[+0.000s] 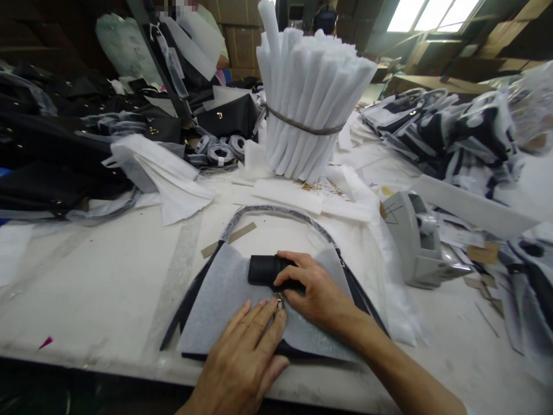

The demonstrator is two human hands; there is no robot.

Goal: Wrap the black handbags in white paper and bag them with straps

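Note:
A black handbag (190, 305) lies flat on the white table (99, 276), covered by a grey foam sheet (224, 294). Its plastic-wrapped handle (276, 211) arches away from me. My left hand (246, 357) lies flat on the grey sheet, fingers stretched out. My right hand (311, 288) rests over a black flap piece (263, 268) at the bag's top middle, fingers curled on it. A small metal part (280, 300) shows between the two hands.
A tied bundle of white foam rolls (306, 98) stands behind the bag. A grey tape dispenser (415, 242) sits to the right. Black bags (52, 150) pile up at left, wrapped ones (453, 132) at right. A person (203, 29) is at the back.

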